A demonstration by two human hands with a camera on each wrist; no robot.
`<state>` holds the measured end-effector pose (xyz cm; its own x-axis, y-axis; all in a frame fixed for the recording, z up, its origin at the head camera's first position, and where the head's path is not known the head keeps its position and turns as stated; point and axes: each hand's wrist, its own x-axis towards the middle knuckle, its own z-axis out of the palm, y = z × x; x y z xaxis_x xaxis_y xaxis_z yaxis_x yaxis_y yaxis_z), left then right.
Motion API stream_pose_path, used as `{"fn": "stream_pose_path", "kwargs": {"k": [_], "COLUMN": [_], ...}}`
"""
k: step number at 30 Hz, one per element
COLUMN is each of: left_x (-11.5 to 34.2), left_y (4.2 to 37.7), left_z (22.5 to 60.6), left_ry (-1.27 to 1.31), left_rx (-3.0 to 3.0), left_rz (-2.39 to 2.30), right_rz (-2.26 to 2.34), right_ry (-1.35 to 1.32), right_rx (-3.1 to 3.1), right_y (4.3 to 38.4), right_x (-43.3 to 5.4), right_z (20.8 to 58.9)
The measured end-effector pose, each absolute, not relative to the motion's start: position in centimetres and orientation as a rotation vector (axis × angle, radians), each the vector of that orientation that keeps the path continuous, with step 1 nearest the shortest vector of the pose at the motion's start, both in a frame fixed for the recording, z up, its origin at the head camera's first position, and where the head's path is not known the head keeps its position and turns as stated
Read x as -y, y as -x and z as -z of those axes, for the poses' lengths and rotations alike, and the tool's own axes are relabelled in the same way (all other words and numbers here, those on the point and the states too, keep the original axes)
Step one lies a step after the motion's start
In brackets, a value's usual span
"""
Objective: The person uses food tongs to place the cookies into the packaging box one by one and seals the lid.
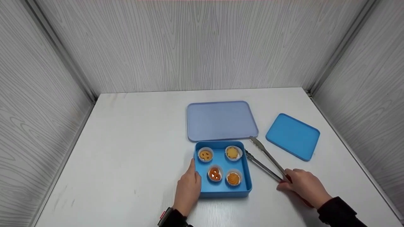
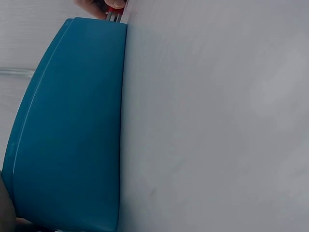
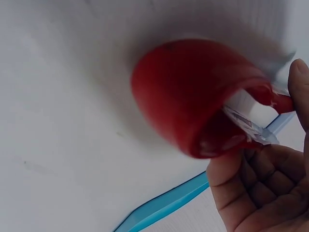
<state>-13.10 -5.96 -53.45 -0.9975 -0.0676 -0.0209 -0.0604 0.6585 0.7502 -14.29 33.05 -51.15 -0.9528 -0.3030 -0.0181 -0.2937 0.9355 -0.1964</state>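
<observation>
A blue rectangular box (image 1: pixel 221 190) holds several small treats in white paper cups, among them a button-like cookie (image 1: pixel 205 155), a flower-shaped cookie (image 1: pixel 232 153), a glossy orange-brown treat (image 1: pixel 215 174) and a swirled one (image 1: pixel 233 178). My left hand (image 1: pixel 188 189) holds the box at its left wall, thumb at the rim. Metal tongs (image 1: pixel 268 157) with a red handle end (image 3: pixel 188 92) are gripped in my right hand (image 1: pixel 306 186). Their arms stand spread, one tip close to the box's right rim and the other by the lilac tray's near right corner. Nothing is between the tips.
Behind the box lies a flat lilac tray (image 1: pixel 221 121). A flat blue lid-like panel (image 1: pixel 293 137) lies at an angle to the right. Grey wood-grain walls (image 1: pixel 202 44) enclose the white table (image 1: pixel 126 151) at the back and both sides.
</observation>
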Motion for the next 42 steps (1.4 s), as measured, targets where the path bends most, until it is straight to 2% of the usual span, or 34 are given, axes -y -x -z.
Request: {"fn": "stream_pose_path", "kwargs": {"k": [11,19,31,42], "left_x": [5.9,5.9,5.9,6.0], "left_y": [13.0,12.9,12.9,12.9], "left_z": [53.4,53.4,53.3,53.6], "left_ry": [-0.106,-0.107,-0.125,-0.078], "left_rx": [2.830,2.824,2.835,2.817], "left_rz": [1.288,1.297,1.311,1.271], "right_rz": [0.349,0.383,0.428,0.197], "right_ry": [0.509,0.656,0.574,0.739], "right_rx": [-3.262,-3.427,-3.316,-3.391], "right_y": [16.1,18.1,20.1,21.4], "right_x": [-34.2,-35.2,-36.4,-36.8], "right_z": [49.4,50.5,51.8,53.2]}}
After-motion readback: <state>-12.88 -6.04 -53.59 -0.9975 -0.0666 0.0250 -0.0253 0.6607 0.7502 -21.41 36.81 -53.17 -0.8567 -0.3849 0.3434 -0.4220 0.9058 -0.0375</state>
